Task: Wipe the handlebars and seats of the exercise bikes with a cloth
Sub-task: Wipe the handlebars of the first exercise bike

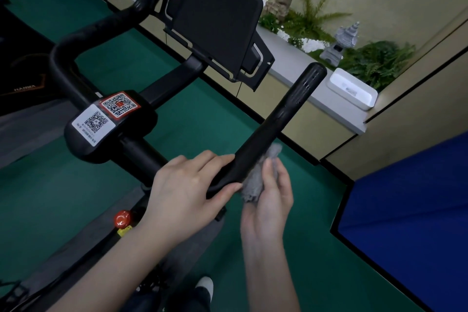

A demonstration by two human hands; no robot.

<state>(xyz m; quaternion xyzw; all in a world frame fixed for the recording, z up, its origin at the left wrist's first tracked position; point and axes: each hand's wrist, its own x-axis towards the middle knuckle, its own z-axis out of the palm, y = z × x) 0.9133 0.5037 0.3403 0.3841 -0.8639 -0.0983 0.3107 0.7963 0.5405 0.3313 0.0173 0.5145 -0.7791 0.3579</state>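
The cloth is mostly hidden behind the handlebar and the right hand; the label print is too small to read.

The cloth is held between the right hand and the handlebar; the left hand is set just left, the console beyond.

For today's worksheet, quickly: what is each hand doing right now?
Left hand: grips the black curved handlebar.
Right hand: holds a crumpled grey cloth against that handlebar.
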